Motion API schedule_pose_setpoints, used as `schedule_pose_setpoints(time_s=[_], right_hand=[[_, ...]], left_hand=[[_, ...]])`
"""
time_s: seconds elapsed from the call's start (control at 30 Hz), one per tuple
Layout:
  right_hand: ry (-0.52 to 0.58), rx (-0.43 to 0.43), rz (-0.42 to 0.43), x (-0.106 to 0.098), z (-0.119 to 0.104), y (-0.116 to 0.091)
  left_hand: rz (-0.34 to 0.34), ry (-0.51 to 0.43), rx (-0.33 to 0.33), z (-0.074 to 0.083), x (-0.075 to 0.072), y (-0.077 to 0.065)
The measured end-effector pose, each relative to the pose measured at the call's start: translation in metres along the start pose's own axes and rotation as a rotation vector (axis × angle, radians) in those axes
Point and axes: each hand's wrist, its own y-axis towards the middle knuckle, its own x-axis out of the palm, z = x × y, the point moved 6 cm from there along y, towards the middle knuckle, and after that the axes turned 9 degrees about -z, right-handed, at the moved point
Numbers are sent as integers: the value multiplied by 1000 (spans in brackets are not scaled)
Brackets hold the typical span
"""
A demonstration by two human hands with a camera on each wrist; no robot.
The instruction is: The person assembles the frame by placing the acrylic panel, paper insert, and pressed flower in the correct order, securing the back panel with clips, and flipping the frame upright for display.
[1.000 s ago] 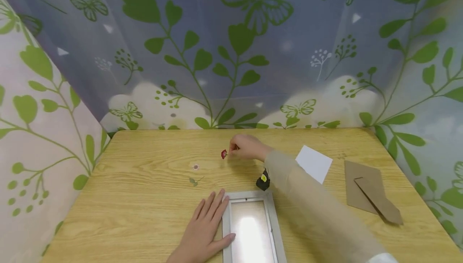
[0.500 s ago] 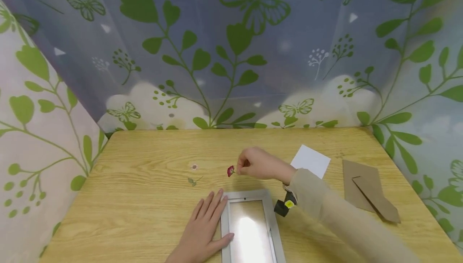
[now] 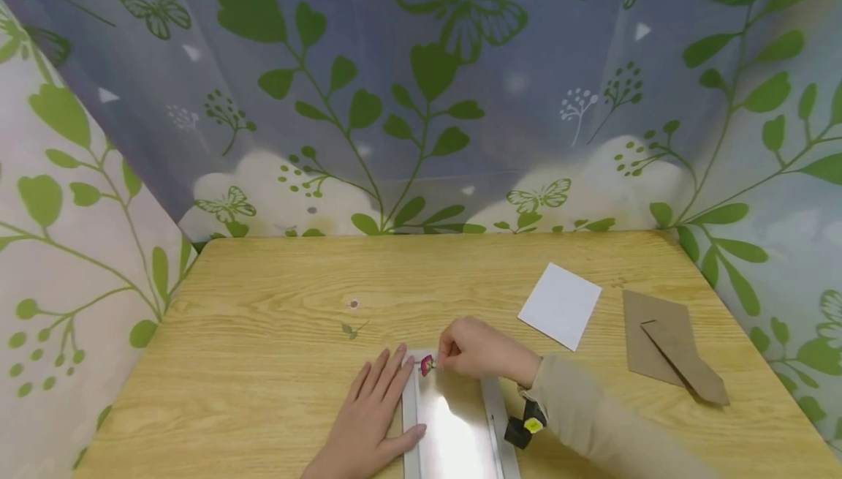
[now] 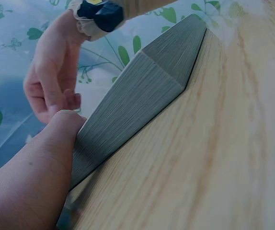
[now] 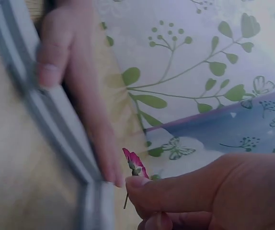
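Note:
A small dried red flower hangs by its short stem from the thumb and fingers of my right hand, above the far end of the grey picture frame. In the right wrist view the pinched flower shows pink petals and a thin stem. My left hand lies flat along the frame's left side, fingers straight, the thumb over its rim. The left wrist view shows the frame's brushed side beside my left hand.
A tiny pale flower and a green leafy sprig lie left of the frame on the wooden table. To the right are a white square sheet and a brown backing board with a stand leg.
My right hand has come toward me with the red flower, from the far part of the table to over the frame. My left hand has stayed in place.

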Motion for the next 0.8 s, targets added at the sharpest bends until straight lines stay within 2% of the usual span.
schedule_pose_setpoints(time_s=[0.2,0.47,0.8], right_hand=[[-62,55,6,20,3,-2],[-69,119,19,36,6,-12],[-239,141,142,46,-1,-29]], left_hand=[[0,2,0,-1,1,0],[27,30,21,-1,-1,0],[10,29,18,0,0,0]])
